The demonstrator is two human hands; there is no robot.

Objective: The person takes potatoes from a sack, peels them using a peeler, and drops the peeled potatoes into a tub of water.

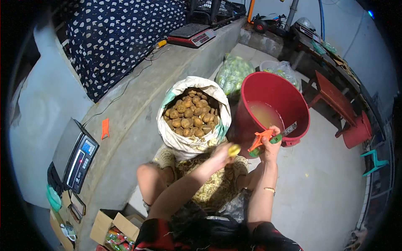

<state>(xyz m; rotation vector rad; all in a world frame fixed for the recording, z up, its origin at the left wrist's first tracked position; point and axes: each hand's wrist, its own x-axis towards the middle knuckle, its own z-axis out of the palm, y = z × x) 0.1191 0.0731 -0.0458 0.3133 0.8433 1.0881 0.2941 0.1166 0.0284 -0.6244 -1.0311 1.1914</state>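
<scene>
My left hand (223,155) is closed around a yellow, at least partly peeled potato (234,150), slightly blurred by motion. My right hand (270,149) grips an orange peeler (260,139) over the near edge of the red bucket (274,83). Green material shows at its fingers; I cannot make out what it is. Cloudy water (264,113) lies in the bucket. Left of it, an open white sack (190,146) holds many brown potatoes (188,111). Peelings (211,186) cover the ground between my feet, below my hands.
A second orange peeler (105,128) and a digital scale (79,157) rest on the concrete ledge (125,108) at left. Another scale (191,35) stands farther back. Bags of green produce (234,73) sit behind the bucket. A red stool (335,98) is at right, a cardboard box (104,226) lower left.
</scene>
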